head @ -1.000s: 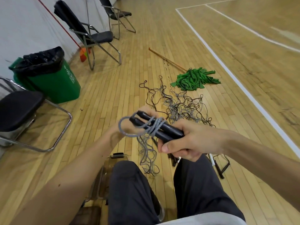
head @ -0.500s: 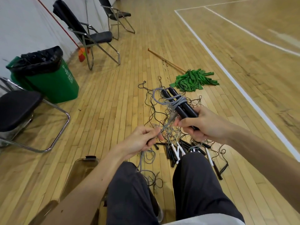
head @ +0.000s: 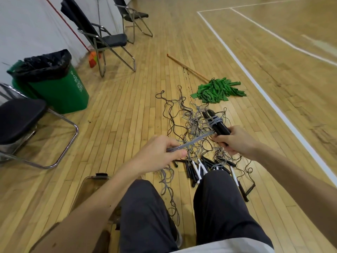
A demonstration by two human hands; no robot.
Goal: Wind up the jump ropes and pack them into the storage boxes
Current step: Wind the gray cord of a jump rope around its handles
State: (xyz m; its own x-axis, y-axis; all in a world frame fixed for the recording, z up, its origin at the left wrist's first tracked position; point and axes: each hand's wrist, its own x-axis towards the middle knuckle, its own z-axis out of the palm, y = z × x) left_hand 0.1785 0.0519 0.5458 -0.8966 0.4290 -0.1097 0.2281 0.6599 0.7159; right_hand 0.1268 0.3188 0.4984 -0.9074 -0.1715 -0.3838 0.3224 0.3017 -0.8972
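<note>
taut cord, loose wraps: where this wind could slip

the right hand [head: 235, 141] has its fingers curled round the near end of a pair of black handles [head: 219, 126], held above the floor over the tangled pile of ropes [head: 189, 117]. a few turns of grey cord [head: 191, 141] sit round the handles' far half. the left hand [head: 160, 154] pinches that cord in a closed fist and draws it tight, with the slack trailing down between the knees.

the wraps lie near the handles' free tip, so a hard pull along the handles could slide them off and undo the winding. the trailing cord runs down beside the pile, and it may snag other ropes or the loose handles [head: 195, 170] by the feet, dragging them up or knotting. uneven tension would leave a bulky bundle that fits badly in the clear storage box [head: 91, 187], which stands at the left knee, its contents too hidden to tell.
</note>
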